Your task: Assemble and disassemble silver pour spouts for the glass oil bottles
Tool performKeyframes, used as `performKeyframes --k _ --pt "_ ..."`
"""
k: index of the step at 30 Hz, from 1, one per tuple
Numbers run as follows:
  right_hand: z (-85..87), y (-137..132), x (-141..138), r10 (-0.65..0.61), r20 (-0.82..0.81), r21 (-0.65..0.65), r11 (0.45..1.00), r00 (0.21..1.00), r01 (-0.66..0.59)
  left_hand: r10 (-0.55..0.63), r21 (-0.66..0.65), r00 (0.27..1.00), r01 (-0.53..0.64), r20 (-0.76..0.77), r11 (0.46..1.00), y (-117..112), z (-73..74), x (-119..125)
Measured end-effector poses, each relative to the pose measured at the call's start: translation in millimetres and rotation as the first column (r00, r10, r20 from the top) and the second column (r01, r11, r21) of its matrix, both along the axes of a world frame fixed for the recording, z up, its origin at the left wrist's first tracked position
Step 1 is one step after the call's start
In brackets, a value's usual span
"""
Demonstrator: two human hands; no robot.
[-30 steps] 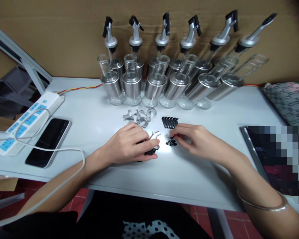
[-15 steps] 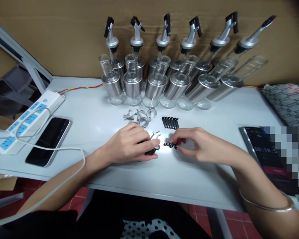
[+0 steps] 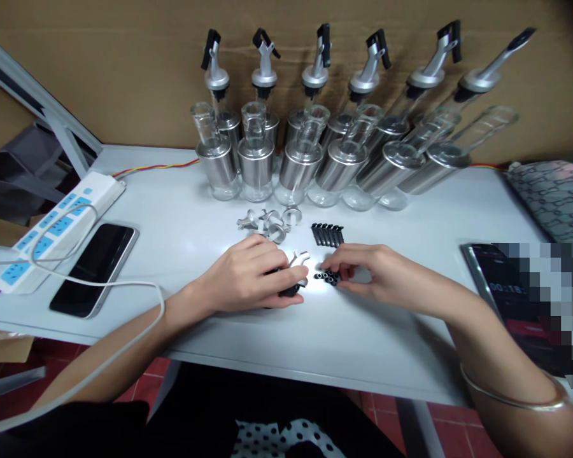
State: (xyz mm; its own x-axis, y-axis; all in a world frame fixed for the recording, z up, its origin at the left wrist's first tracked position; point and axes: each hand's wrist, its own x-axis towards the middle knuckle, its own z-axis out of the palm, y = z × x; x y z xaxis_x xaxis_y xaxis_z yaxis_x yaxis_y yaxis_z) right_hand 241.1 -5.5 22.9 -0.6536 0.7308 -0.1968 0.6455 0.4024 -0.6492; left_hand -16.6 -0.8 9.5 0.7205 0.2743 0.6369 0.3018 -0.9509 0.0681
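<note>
My left hand [image 3: 248,273] is curled over a silver pourer spout [image 3: 300,259], whose tip shows past the fingers. Black parts [image 3: 291,289] peek out beneath that hand, mostly hidden. Just to the right, my right hand [image 3: 370,270] has its thumb and fingers pinched around a small cluster of black tubes [image 3: 325,277] with ring-like ends on the table. Behind it lies a neat row of black levers [image 3: 328,235]. Several loose silver pourer tops [image 3: 270,222] are heaped beyond my left hand.
Glass bottles with steel sleeves [image 3: 255,159] stand in two rows at the back; the rear ones carry pourers [image 3: 315,76]. At left are a power strip [image 3: 52,232], a phone [image 3: 95,270] and a white cable [image 3: 124,283]. Another phone [image 3: 506,299] with a timer lies right.
My right fingers have shifted slightly at the black tubes, which look bunched closer together. My left hand keeps its place on the spout. The view has moved a little.
</note>
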Motion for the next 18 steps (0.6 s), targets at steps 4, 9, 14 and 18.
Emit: performKeyframes --k 4,9,14,18 --pt "-4.2 -0.3 -1.3 0.005 -0.007 0.037 0.999 1.0 -0.004 0.009 0.004 1.0 -0.009 -0.009 1.0 0.1 -0.7 -0.2" --pt "-5.7 -0.9 -2.4 0.002 -0.009 0.072 0.997 1.0 -0.001 0.006 -0.002 1.0 -0.006 -0.012 1.0 0.1 -0.1 -0.2" --pt "-4.7 -3.4 -2.4 0.025 -0.037 0.095 0.995 0.999 -0.021 0.009 -0.005 1.0 -0.009 -0.017 1.0 0.1 0.9 -0.3" --pt "-5.8 -7.4 -5.8 0.086 -0.026 0.103 0.991 0.996 -0.083 0.011 -0.008 1.0 -0.011 -0.029 1.0 -0.1 1.5 -0.6"
